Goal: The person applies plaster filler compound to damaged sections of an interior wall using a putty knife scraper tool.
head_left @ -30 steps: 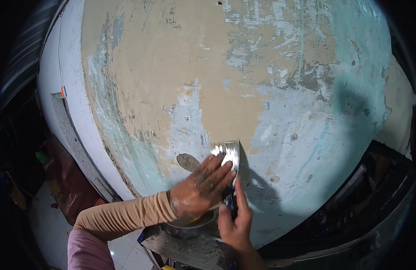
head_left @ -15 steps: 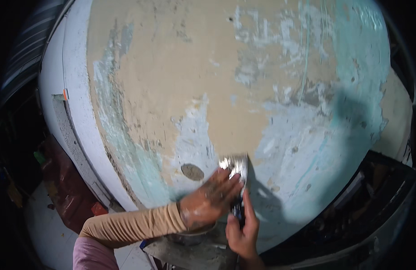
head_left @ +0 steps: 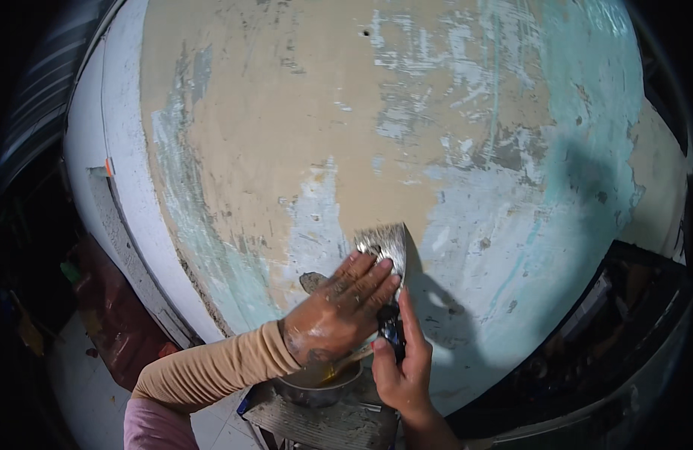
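A putty knife (head_left: pixel 387 244) with a wide, shiny metal blade and a dark handle lies against the patchy wall (head_left: pixel 271 142). My right hand (head_left: pixel 406 375) is closed round its handle, with the index finger stretched along it. My left hand (head_left: pixel 335 307) comes across from the left in a tan sleeve. Its fingers lie stretched out on the blade, pressing it to the wall. The blade's upper edge meets the beige layer, with pale blue-white surface on both sides. A dark oval patch (head_left: pixel 312 282) shows partly behind my left hand.
Below my hands a round bowl (head_left: pixel 316 394) with a stick-like thing in it stands on a worn wooden stool (head_left: pixel 324 427). Dark reddish sheeting (head_left: pixel 125 322) lies at the left. A black object (head_left: pixel 564 352) fills the lower right beside the wall.
Both hands and the putty knife have moved up the wall together. More of the bowl under my left wrist now shows. The oval patch is now partly covered.
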Demonstrator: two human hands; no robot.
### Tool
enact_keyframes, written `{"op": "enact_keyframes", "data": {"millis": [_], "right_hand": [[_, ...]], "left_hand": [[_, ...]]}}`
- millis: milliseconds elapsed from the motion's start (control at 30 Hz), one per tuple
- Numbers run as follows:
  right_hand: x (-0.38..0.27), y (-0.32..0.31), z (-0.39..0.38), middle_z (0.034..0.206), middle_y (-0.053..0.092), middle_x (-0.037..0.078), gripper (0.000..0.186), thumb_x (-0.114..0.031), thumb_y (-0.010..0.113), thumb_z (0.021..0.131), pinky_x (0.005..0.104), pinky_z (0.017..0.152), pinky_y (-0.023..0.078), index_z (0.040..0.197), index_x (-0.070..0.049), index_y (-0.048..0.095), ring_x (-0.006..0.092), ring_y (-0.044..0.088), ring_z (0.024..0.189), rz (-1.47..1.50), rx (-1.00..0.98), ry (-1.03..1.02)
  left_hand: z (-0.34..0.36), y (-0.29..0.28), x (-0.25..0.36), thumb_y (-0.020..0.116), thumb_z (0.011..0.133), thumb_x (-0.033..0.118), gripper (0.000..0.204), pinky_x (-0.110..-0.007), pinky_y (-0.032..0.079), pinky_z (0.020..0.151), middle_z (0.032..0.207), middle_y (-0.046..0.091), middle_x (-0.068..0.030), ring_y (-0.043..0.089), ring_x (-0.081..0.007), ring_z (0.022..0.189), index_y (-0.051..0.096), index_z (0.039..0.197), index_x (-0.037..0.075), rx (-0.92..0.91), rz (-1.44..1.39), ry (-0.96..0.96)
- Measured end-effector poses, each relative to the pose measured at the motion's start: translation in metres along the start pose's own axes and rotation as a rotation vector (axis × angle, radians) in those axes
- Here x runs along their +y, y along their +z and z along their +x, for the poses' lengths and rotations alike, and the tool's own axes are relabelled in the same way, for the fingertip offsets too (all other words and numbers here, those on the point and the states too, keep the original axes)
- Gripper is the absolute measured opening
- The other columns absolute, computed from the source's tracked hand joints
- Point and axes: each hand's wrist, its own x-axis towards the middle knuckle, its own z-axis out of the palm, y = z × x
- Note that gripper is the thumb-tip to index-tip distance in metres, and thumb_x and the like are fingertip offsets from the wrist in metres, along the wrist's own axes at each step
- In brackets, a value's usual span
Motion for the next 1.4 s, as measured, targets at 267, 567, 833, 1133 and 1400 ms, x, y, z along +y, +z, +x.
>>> {"op": "enact_keyframes", "data": {"millis": [267,567,833,1133,1400], "right_hand": [[0.016,-0.004,-0.022,0.101,0.067,0.024,0.065,-0.003,0.055,0.086,0.0312,0.073,0.052,0.146,0.01,0.034,0.021,0.067,0.082,-0.066,0.013,0.052],[0.012,0.002,-0.012,0.1,0.068,0.027,0.067,-0.004,0.055,0.085,0.033,0.073,0.053,0.147,0.007,0.033,0.0295,0.072,0.084,-0.07,0.006,-0.051],[0.021,0.005,-0.013,0.104,0.067,0.025,0.066,-0.001,0.054,0.084,0.0315,0.072,0.052,0.146,0.008,0.035,0.0203,0.065,0.076,-0.045,0.08,-0.148],[0.019,0.01,-0.016,0.101,0.068,0.021,0.065,0.0,0.053,0.084,0.0296,0.069,0.051,0.147,0.007,0.035,0.0168,0.063,0.075,-0.005,0.078,-0.027],[0.006,-0.004,-0.011,0.098,0.068,0.02,0.064,0.0,0.054,0.084,0.0294,0.068,0.051,0.146,0.007,0.037,0.0175,0.064,0.074,-0.064,0.02,0.071]], "left_hand": [[-0.015,0.014,0.004,0.075,0.074,0.022,0.073,-0.052,0.039,0.111,0.139,0.05,-0.027,0.049,-0.0427,0.131,0.051,0.136,-0.007,-0.045,-0.133,0.042],[-0.016,0.015,-0.002,0.079,0.069,0.019,0.08,-0.053,0.037,0.113,0.141,0.049,-0.0272,0.045,-0.0441,0.134,0.048,0.138,-0.006,-0.045,-0.152,0.05],[-0.021,0.025,0.002,0.078,0.071,0.02,0.08,-0.052,0.036,0.115,0.143,0.048,-0.0256,0.045,-0.043,0.134,0.047,0.141,-0.004,-0.039,-0.043,0.056],[-0.022,0.025,-0.006,0.077,0.071,0.026,0.084,-0.052,0.034,0.115,0.146,0.044,-0.0248,0.043,-0.042,0.136,0.045,0.143,-0.003,-0.057,-0.071,0.09],[-0.02,0.031,0.001,0.076,0.073,0.02,0.077,-0.052,0.034,0.115,0.145,0.046,-0.0249,0.043,-0.0414,0.136,0.048,0.14,-0.004,0.029,-0.071,0.029]]}}
